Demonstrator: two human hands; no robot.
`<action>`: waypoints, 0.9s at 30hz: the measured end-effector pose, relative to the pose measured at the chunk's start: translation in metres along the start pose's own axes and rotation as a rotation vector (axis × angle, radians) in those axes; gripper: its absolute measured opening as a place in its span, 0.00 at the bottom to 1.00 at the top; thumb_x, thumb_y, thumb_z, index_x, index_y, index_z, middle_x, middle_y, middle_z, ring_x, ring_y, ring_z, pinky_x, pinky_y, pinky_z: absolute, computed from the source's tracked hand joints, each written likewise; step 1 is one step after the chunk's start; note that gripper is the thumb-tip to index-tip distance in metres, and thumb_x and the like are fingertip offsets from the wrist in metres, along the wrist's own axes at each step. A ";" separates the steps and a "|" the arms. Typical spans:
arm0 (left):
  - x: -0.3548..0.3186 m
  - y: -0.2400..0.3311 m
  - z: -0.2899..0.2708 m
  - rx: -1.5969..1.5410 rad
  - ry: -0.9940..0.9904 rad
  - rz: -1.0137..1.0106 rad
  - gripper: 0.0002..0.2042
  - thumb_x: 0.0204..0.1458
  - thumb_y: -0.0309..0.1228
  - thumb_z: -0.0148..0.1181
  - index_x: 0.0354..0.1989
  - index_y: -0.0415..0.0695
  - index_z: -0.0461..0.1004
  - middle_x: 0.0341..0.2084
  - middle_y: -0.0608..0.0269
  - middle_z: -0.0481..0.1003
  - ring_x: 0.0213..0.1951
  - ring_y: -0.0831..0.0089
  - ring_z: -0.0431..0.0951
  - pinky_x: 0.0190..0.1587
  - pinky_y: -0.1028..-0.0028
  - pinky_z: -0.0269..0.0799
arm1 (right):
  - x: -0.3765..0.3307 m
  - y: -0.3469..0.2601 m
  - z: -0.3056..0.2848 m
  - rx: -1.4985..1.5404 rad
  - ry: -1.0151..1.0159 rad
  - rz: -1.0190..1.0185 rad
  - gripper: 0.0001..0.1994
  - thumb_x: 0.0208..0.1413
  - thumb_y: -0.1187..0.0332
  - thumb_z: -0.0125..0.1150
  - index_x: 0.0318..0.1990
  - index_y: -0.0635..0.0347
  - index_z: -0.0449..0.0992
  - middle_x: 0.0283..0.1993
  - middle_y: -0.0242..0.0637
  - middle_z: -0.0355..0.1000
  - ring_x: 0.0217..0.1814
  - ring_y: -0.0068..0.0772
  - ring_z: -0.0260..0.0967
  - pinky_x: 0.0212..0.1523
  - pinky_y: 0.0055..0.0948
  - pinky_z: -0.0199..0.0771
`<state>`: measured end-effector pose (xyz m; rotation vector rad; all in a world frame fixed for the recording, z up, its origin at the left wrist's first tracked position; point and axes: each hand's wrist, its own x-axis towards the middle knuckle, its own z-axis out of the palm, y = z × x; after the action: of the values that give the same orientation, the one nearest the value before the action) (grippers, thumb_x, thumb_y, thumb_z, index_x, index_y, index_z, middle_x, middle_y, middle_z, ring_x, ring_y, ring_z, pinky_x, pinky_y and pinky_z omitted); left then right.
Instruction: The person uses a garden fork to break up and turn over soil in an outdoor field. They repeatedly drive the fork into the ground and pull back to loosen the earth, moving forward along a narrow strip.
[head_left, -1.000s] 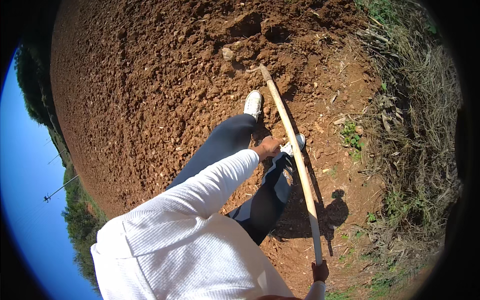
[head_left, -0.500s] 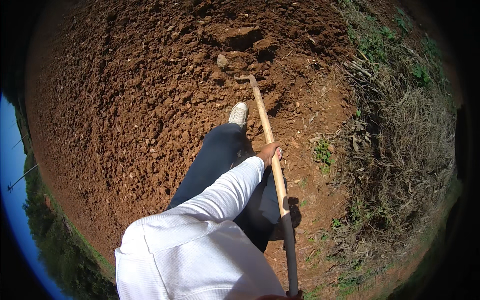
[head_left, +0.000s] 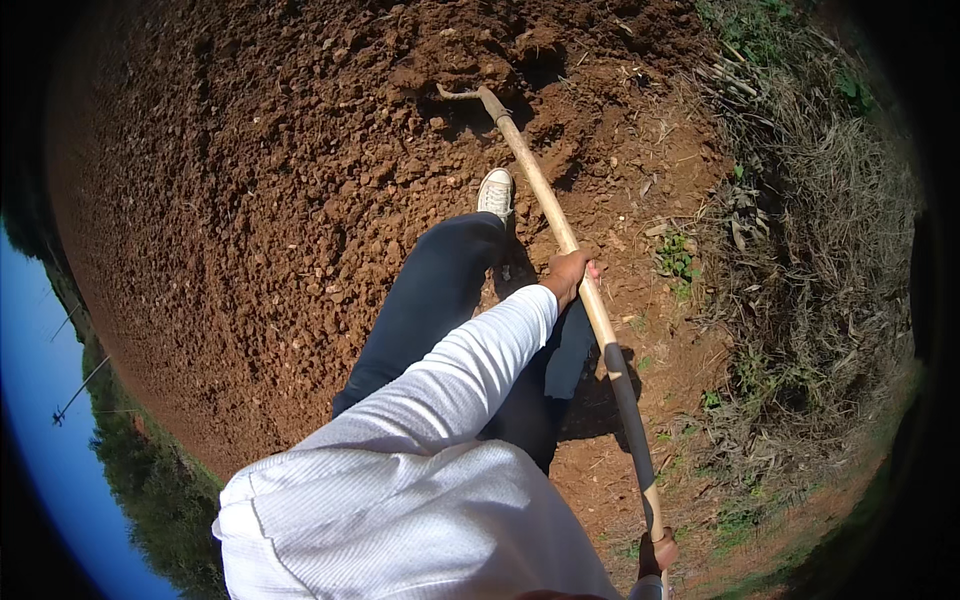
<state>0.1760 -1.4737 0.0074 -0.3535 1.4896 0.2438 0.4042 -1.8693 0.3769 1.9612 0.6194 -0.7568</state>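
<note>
A long-handled hoe (head_left: 540, 190) slants across the view, its pale wooden shaft running from the lower right up to the soil ahead. My left hand (head_left: 570, 277) is closed around the middle of the shaft, its white sleeve crossing from the lower left. Lower down, near the bottom edge, my right hand (head_left: 657, 553) grips the rear end. The curved metal head (head_left: 458, 94) points left and is at the broken soil, beside a dark hollow; whether its edge is in the earth I cannot tell. A lower stretch of the shaft looks dark, as if in shade.
Loose, clumpy red-brown soil (head_left: 250, 220) spreads ahead and to the left. My light shoe (head_left: 496, 193) stands just left of the shaft. Dry grass and weeds (head_left: 820, 250) line the right side. Trees (head_left: 150, 500) and a pole (head_left: 80, 390) show at the far left.
The hoe head has moved farther forward and slightly left. My left hand has shifted right and up with the shaft. My right hand now shows clearly at the lower edge.
</note>
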 end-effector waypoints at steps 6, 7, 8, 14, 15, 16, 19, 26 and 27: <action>-0.030 0.073 -0.033 0.221 0.198 0.232 0.08 0.44 0.24 0.56 0.25 0.34 0.65 0.13 0.58 0.68 0.14 0.69 0.71 0.15 0.70 0.69 | 0.000 -0.077 0.002 0.348 -0.222 -0.272 0.11 0.43 0.61 0.60 0.25 0.60 0.74 0.16 0.35 0.68 0.16 0.34 0.66 0.23 0.35 0.70; -0.034 0.091 -0.040 0.285 0.249 0.307 0.08 0.44 0.26 0.57 0.25 0.33 0.66 0.15 0.56 0.70 0.15 0.68 0.72 0.17 0.70 0.69 | -0.002 -0.093 0.000 0.464 -0.331 -0.328 0.11 0.43 0.61 0.60 0.26 0.61 0.74 0.16 0.36 0.69 0.17 0.34 0.67 0.24 0.35 0.71; -0.037 0.113 -0.047 0.482 0.322 0.349 0.10 0.44 0.27 0.58 0.28 0.32 0.68 0.17 0.55 0.72 0.15 0.66 0.72 0.20 0.69 0.70 | 0.000 -0.108 -0.003 0.479 -0.490 -0.324 0.12 0.43 0.61 0.60 0.26 0.61 0.74 0.17 0.37 0.70 0.18 0.35 0.68 0.25 0.36 0.71; -0.073 0.191 -0.077 0.765 0.546 0.563 0.15 0.43 0.32 0.61 0.32 0.30 0.68 0.22 0.53 0.73 0.22 0.66 0.75 0.23 0.69 0.72 | 0.033 -0.176 -0.018 0.389 -0.617 -0.569 0.13 0.39 0.61 0.61 0.33 0.57 0.76 0.26 0.44 0.73 0.29 0.42 0.73 0.30 0.39 0.72; -0.082 0.195 -0.078 0.701 0.567 0.613 0.15 0.43 0.31 0.61 0.31 0.31 0.68 0.22 0.54 0.73 0.22 0.67 0.75 0.22 0.69 0.72 | 0.034 -0.183 -0.022 0.440 -0.458 -0.590 0.14 0.39 0.61 0.62 0.35 0.57 0.76 0.26 0.44 0.73 0.29 0.43 0.73 0.31 0.39 0.72; -0.095 0.200 -0.079 0.634 0.593 0.650 0.14 0.43 0.30 0.60 0.31 0.31 0.68 0.21 0.54 0.73 0.21 0.67 0.74 0.22 0.69 0.71 | 0.037 -0.190 -0.026 0.481 -0.300 -0.606 0.16 0.39 0.61 0.62 0.36 0.57 0.75 0.27 0.44 0.74 0.29 0.44 0.72 0.31 0.40 0.72; -0.137 0.218 -0.075 0.300 0.494 0.758 0.09 0.42 0.27 0.57 0.28 0.34 0.66 0.16 0.56 0.70 0.17 0.67 0.73 0.20 0.67 0.71 | 0.044 -0.213 -0.044 0.711 -0.034 -0.666 0.15 0.36 0.61 0.64 0.33 0.55 0.72 0.28 0.46 0.72 0.29 0.47 0.71 0.30 0.41 0.70; -0.210 0.264 -0.049 0.050 0.225 0.951 0.09 0.44 0.23 0.51 0.30 0.39 0.57 0.17 0.61 0.64 0.13 0.74 0.68 0.16 0.74 0.71 | 0.028 -0.225 -0.093 0.822 -0.046 -0.724 0.15 0.38 0.59 0.67 0.26 0.57 0.67 0.20 0.45 0.69 0.26 0.47 0.71 0.25 0.37 0.68; -0.202 0.257 -0.041 0.031 0.183 0.955 0.09 0.44 0.22 0.51 0.31 0.39 0.57 0.17 0.61 0.65 0.12 0.74 0.67 0.14 0.74 0.70 | 0.017 -0.216 -0.098 0.762 0.013 -0.676 0.15 0.38 0.59 0.67 0.26 0.57 0.68 0.20 0.44 0.70 0.25 0.46 0.71 0.25 0.37 0.68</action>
<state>0.0278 -1.2403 0.1866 0.4035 1.7520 0.9596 0.2939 -1.6826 0.2791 2.4446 1.1490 -1.5716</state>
